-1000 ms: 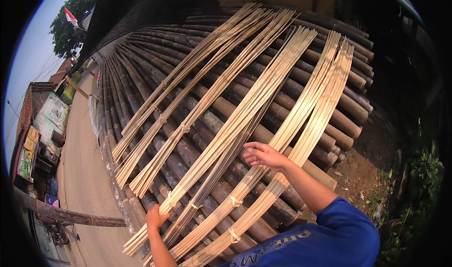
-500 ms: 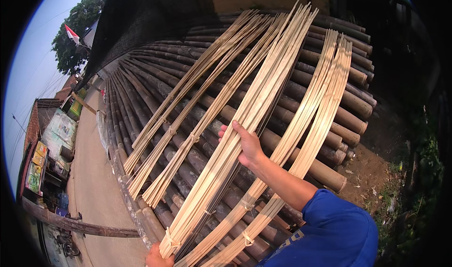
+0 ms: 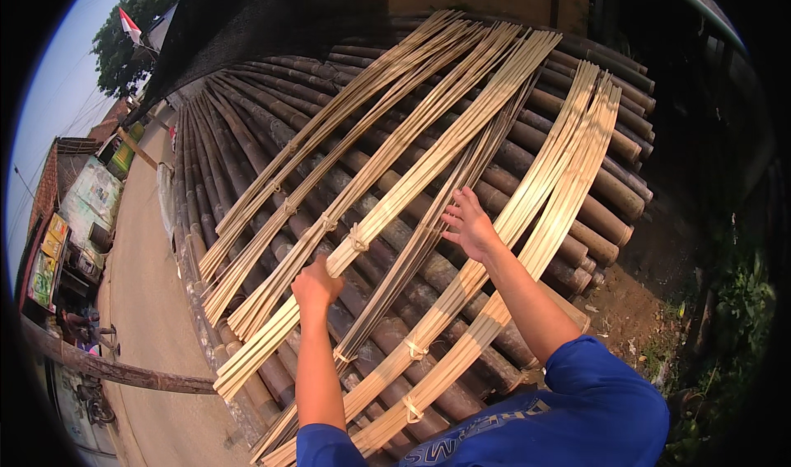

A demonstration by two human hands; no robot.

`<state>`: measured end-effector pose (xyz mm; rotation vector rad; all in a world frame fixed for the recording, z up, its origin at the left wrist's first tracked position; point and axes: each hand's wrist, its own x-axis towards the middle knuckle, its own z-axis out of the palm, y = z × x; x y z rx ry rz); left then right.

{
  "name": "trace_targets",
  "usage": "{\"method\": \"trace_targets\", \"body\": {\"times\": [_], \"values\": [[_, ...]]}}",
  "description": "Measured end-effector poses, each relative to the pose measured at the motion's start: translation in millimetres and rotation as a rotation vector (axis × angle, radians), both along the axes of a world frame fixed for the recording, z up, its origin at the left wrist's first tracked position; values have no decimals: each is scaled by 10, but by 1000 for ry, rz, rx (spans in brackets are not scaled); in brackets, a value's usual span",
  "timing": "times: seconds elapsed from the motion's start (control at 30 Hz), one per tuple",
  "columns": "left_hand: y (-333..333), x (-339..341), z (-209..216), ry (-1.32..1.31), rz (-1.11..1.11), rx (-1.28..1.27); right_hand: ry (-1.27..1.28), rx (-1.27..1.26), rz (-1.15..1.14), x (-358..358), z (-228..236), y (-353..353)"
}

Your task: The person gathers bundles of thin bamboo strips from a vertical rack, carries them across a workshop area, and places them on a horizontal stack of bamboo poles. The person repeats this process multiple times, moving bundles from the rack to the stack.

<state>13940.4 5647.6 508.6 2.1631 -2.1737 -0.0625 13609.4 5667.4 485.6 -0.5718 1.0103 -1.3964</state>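
A long bundle of pale split bamboo strips [image 3: 441, 169] lies slantwise over the bamboo poles, tied with a knotted strip below its middle. My left hand [image 3: 318, 286] is closed around this bundle just below the knot. My right hand [image 3: 473, 225] is open with fingers spread, apart from the pale bundle. It hovers beside a thinner, darker bundle of strips [image 3: 418, 240]. Two more tied pale bundles, one of them the rightmost bundle [image 3: 559, 228], run under my right forearm. On the left, several thinner tied bundles [image 3: 329, 195] lie side by side.
Brown bamboo poles [image 3: 239, 121] form the wide sloping bed under the strips, their cut ends at the right. A paved road [image 3: 144, 302] runs along the left, crossed by a horizontal pole [image 3: 115, 372]. Dark netting [image 3: 272, 22] hangs behind; soil and plants [image 3: 725, 335] are at right.
The pale bundle has gone from my raised grasp down beside the left bundles. My right hand has let go of it and opened. My left hand has come up and forward with the bundle.
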Motion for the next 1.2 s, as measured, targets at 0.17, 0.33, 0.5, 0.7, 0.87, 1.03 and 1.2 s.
{"method": "trace_targets", "body": {"times": [0.17,0.33,0.5,0.7,0.87,1.03,1.2], "values": [[-221,260,-227,53,45,-21,-139,185,124,208,-628,577],[213,237,9,37,-177,-329,-379,377,160,962,-946,605],[1684,1215,-389,206,61,28,-436,570,209,1570,-1186,702],[2915,2257,-1058,270,347,186,-459,473,139,1856,-1527,296],[2756,2363,-872,224,221,137,-649,551,132,1859,-1234,285],[2741,2484,-792,72,151,44,-664,502,190,1677,-1120,474],[3201,2025,206,-78,59,-245,-842,189,55,1541,-1015,563]]}}
